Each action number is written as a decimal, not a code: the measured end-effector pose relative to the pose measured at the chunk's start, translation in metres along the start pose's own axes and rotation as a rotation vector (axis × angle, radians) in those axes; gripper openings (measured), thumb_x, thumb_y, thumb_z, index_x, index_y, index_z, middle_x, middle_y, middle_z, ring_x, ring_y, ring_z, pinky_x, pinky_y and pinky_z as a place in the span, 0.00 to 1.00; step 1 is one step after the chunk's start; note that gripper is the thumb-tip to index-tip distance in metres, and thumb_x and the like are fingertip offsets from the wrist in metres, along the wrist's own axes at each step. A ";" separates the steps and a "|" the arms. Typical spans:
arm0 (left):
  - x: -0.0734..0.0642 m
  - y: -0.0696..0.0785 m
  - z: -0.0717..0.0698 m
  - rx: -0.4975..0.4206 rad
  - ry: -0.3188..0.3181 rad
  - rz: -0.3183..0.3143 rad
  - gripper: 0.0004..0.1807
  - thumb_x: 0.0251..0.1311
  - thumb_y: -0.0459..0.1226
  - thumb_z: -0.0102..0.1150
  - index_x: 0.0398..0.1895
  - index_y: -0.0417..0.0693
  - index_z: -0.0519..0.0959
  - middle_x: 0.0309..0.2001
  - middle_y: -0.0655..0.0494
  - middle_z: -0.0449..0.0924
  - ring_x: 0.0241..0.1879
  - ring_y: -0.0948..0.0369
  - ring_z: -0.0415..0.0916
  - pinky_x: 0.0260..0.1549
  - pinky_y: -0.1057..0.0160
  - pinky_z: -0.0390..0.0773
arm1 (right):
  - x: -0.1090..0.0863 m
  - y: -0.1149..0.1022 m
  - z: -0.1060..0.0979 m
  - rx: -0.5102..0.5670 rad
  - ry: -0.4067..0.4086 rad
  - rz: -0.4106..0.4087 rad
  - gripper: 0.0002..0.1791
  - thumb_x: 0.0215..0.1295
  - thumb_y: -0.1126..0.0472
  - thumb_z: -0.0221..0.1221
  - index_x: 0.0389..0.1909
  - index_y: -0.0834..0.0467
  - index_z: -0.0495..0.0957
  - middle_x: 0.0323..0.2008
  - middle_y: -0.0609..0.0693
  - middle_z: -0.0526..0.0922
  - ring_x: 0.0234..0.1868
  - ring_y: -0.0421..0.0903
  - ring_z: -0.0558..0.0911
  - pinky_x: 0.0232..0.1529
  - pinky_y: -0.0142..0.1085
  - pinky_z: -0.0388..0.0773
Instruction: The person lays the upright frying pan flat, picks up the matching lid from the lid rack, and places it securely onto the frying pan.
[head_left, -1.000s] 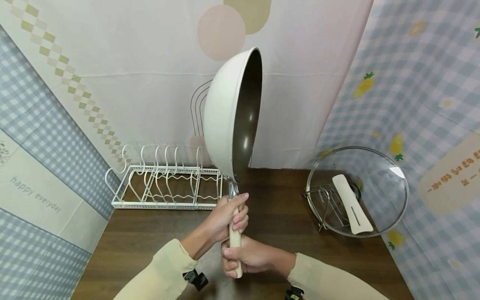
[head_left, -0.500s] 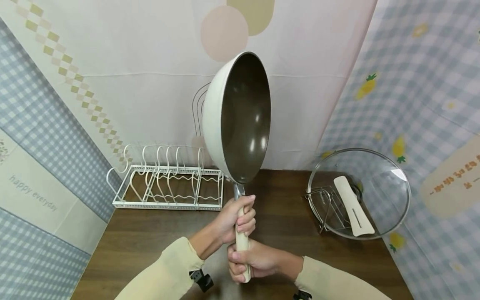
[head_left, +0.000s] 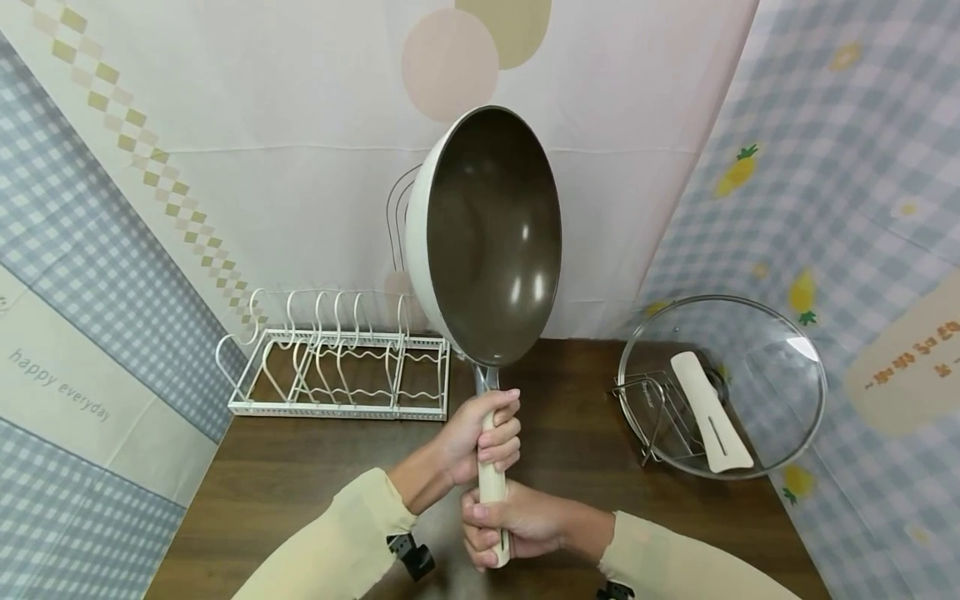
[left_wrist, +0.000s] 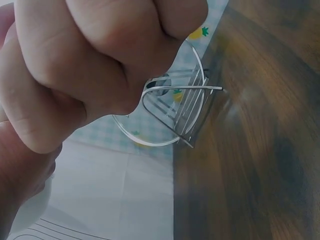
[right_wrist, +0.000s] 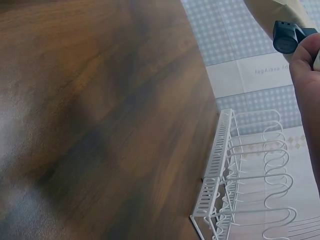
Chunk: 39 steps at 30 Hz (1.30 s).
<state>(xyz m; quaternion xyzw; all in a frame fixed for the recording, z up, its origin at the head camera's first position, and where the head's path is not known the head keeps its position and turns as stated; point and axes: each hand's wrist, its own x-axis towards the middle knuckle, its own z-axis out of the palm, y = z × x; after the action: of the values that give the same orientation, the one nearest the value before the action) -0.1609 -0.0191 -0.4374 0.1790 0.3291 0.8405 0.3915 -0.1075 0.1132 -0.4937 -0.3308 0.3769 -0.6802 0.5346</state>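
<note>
A deep wok [head_left: 495,242], white outside and dark brown inside, is held upright in front of the back wall, its hollow side turned toward me and a little to the right. My left hand [head_left: 483,437] grips the upper part of its cream handle [head_left: 492,482], just below the metal neck. Lower down, my right hand [head_left: 517,523] grips the handle's end, thumb across it. In the left wrist view, curled fingers of my left hand [left_wrist: 85,60] fill the upper left. Only part of my right hand [right_wrist: 309,65] shows at the right wrist view's edge.
On the wooden table [head_left: 300,475], a white wire rack [head_left: 337,410] with several upright loops stands at the back left. At the right, a glass lid [head_left: 780,400] with a cream handle bar [head_left: 711,412] leans in a metal wire stand [head_left: 651,417]. Patterned cloth covers the walls.
The wok has turned about its handle, so more of its dark inside faces me. Both hands have shifted slightly right with it, keeping their grip.
</note>
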 end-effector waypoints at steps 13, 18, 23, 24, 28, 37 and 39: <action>0.009 -0.002 -0.002 -0.084 -0.137 -0.073 0.22 0.73 0.47 0.31 0.17 0.55 0.54 0.06 0.67 0.54 0.05 0.71 0.55 0.11 0.72 0.62 | -0.008 -0.007 -0.001 0.025 -0.058 0.054 0.17 0.71 0.41 0.45 0.27 0.47 0.60 0.21 0.38 0.62 0.28 0.35 0.71 0.46 0.32 0.74; 0.013 -0.002 -0.002 -0.121 -0.168 -0.114 0.23 0.72 0.47 0.31 0.15 0.55 0.54 0.05 0.67 0.54 0.05 0.70 0.54 0.12 0.72 0.62 | -0.012 -0.006 0.000 0.069 -0.065 0.053 0.16 0.69 0.39 0.45 0.30 0.46 0.61 0.23 0.37 0.64 0.31 0.35 0.72 0.49 0.32 0.75; 0.015 -0.005 -0.002 -0.170 -0.207 -0.143 0.23 0.71 0.48 0.31 0.15 0.55 0.54 0.05 0.66 0.53 0.05 0.69 0.53 0.12 0.72 0.62 | -0.015 -0.007 0.004 0.107 -0.070 0.056 0.15 0.69 0.39 0.45 0.31 0.45 0.61 0.24 0.36 0.64 0.31 0.35 0.73 0.51 0.33 0.75; 0.015 -0.006 -0.002 -0.182 -0.214 -0.147 0.22 0.70 0.48 0.32 0.15 0.55 0.54 0.05 0.66 0.53 0.05 0.69 0.53 0.12 0.72 0.62 | -0.016 -0.007 0.005 0.107 -0.071 0.056 0.15 0.69 0.39 0.45 0.31 0.45 0.61 0.24 0.37 0.64 0.31 0.35 0.73 0.51 0.34 0.75; 0.017 -0.008 -0.002 -0.225 -0.248 -0.167 0.21 0.68 0.48 0.34 0.15 0.55 0.54 0.05 0.66 0.52 0.05 0.70 0.53 0.12 0.71 0.62 | -0.017 -0.009 0.009 0.106 -0.068 0.048 0.14 0.70 0.41 0.44 0.31 0.45 0.61 0.24 0.37 0.63 0.32 0.35 0.73 0.51 0.34 0.74; 0.021 -0.011 0.000 -0.303 -0.357 -0.189 0.20 0.64 0.50 0.40 0.15 0.55 0.55 0.05 0.66 0.52 0.06 0.69 0.51 0.12 0.70 0.60 | -0.018 -0.012 0.018 0.126 -0.076 0.037 0.15 0.70 0.39 0.42 0.31 0.45 0.61 0.24 0.36 0.63 0.33 0.34 0.73 0.51 0.32 0.74; 0.021 -0.011 0.000 -0.325 -0.404 -0.187 0.20 0.64 0.50 0.40 0.15 0.55 0.55 0.05 0.66 0.52 0.06 0.68 0.51 0.12 0.70 0.58 | -0.017 -0.011 0.019 0.132 -0.082 0.034 0.15 0.70 0.39 0.43 0.30 0.44 0.61 0.24 0.36 0.63 0.33 0.34 0.73 0.51 0.32 0.74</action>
<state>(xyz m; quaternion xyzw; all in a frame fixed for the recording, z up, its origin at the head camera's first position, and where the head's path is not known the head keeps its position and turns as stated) -0.1680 0.0022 -0.4447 0.2464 0.1203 0.7897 0.5488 -0.0926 0.1288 -0.4751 -0.3157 0.3147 -0.6803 0.5817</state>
